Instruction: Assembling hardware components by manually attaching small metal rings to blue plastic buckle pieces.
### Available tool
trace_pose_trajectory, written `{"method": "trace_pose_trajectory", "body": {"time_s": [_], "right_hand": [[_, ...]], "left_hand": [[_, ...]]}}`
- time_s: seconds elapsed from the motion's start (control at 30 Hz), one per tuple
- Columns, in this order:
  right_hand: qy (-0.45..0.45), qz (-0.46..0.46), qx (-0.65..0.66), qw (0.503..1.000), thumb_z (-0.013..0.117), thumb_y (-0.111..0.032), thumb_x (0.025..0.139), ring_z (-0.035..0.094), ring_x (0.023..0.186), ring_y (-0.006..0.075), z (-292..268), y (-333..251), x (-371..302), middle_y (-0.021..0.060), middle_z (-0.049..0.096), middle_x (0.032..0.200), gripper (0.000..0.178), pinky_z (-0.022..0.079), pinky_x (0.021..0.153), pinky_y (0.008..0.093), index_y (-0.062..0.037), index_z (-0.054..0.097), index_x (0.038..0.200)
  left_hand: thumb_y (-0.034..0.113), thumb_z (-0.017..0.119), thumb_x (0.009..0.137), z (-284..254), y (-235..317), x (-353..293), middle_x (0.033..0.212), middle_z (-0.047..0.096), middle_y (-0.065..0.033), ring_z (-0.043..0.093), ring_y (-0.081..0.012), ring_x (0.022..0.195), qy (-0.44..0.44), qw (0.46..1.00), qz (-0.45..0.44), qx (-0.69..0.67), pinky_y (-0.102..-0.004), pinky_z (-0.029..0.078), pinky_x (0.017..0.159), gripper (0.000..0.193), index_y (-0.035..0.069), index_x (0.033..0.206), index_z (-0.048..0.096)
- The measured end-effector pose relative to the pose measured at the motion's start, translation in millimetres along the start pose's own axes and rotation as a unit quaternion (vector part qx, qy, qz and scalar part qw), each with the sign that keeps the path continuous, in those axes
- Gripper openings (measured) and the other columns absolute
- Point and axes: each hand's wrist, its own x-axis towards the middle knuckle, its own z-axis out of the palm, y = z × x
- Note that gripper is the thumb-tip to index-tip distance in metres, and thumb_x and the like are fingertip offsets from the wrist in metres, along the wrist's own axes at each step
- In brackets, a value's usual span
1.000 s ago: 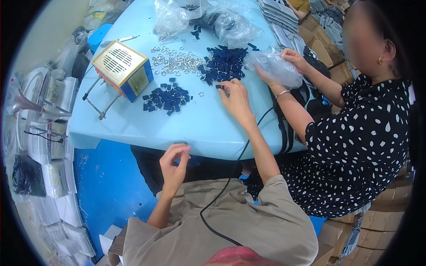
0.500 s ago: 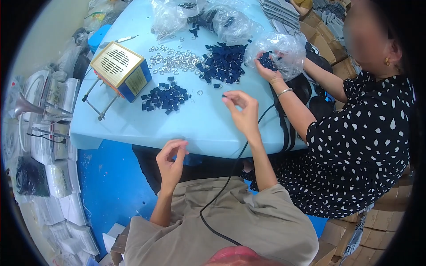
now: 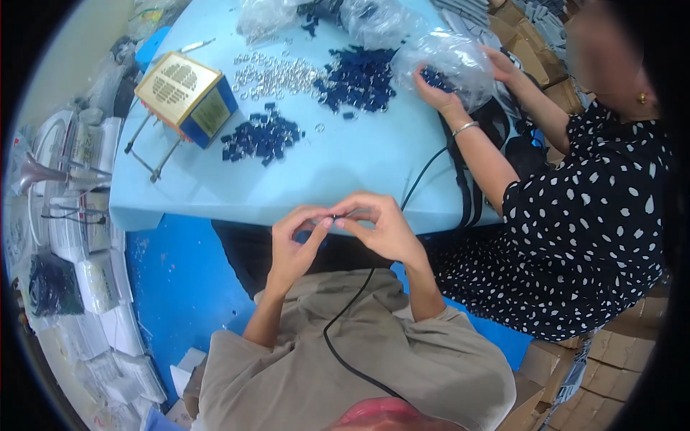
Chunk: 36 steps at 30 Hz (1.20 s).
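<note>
My left hand (image 3: 296, 241) and my right hand (image 3: 382, 228) meet fingertip to fingertip in front of the table's near edge. Both are closed in a pinch on a small dark piece (image 3: 334, 217), apparently a navy fabric tab, mostly covered by the fingers. Whether a metal ring is held with it is too small to tell. Beyond my hands lie a small pile of navy tabs (image 3: 262, 136), a larger navy pile (image 3: 356, 82) and a spread of silver metal rings (image 3: 277, 75). One loose ring (image 3: 320, 128) rests beside the small pile.
A gold-and-blue box-shaped device (image 3: 183, 97) on metal legs stands at the table's left. Clear plastic bags (image 3: 374, 21) sit at the back. On the right, a co-worker's hand (image 3: 440, 97) holds navy pieces beside a bag. A black cable (image 3: 338, 316) crosses my shirt.
My right hand has come down and left with the small dark piece, and my left hand has moved up and right to join it. The co-worker's far hand has come up beside the bag.
</note>
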Motion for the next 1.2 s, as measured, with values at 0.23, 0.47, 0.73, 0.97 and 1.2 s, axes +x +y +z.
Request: {"method": "trace_pose_trajectory", "body": {"time_s": [0.23,0.47,0.73,0.97,1.2], "right_hand": [[0.018,0.015,0.056,0.998,0.074,0.007,0.089,0.070,0.097,0.0140,6.9,-2.2,6.8,0.0068,0.072,0.099,0.031,0.057,0.090,0.0289,0.0029,0.067,0.119],[0.097,-0.032,0.120,0.988,0.078,0.006,0.088,0.071,0.096,0.0152,23.8,17.2,2.4,0.0114,0.074,0.100,0.026,0.058,0.088,0.0296,0.0047,0.068,0.111],[0.156,-0.036,0.167,0.973,0.077,0.007,0.088,0.072,0.094,0.0160,27.3,43.8,-3.1,0.0115,0.075,0.101,0.016,0.059,0.086,0.0284,0.0048,0.070,0.103],[0.171,-0.051,0.139,0.974,0.076,0.008,0.089,0.071,0.097,0.0156,30.6,38.7,-2.8,0.0125,0.074,0.104,0.019,0.059,0.088,0.0296,0.0047,0.071,0.106],[0.173,-0.042,0.149,0.973,0.076,0.008,0.088,0.070,0.096,0.0146,29.2,46.8,-6.3,0.0114,0.074,0.103,0.015,0.059,0.089,0.0301,0.0041,0.072,0.102]], "left_hand": [[-0.002,0.075,0.092,-5.6,-3.1,-7.2,0.107,0.072,-0.0098,0.068,-0.0132,0.096,0.026,0.999,-0.002,-0.042,-0.0267,0.055,0.084,0.014,-0.004,0.105,0.070],[0.000,0.074,0.094,-3.7,-4.0,-9.8,0.097,0.073,-0.0090,0.071,-0.0148,0.085,0.016,0.989,-0.029,-0.146,-0.0271,0.057,0.079,0.011,-0.005,0.103,0.070],[0.003,0.072,0.097,3.0,-4.6,-5.1,0.098,0.074,-0.0099,0.071,-0.0144,0.086,0.051,0.987,-0.087,-0.123,-0.0263,0.057,0.077,0.016,-0.007,0.109,0.072],[0.004,0.070,0.098,4.6,-9.2,-2.6,0.095,0.072,-0.0103,0.068,-0.0133,0.082,0.040,0.999,-0.008,-0.004,-0.0253,0.054,0.075,0.013,-0.007,0.104,0.073],[0.004,0.068,0.099,4.5,-2.8,-1.3,0.093,0.069,-0.0078,0.065,-0.0116,0.079,0.023,1.000,-0.019,-0.001,-0.0234,0.050,0.070,0.013,-0.008,0.103,0.073]]}}
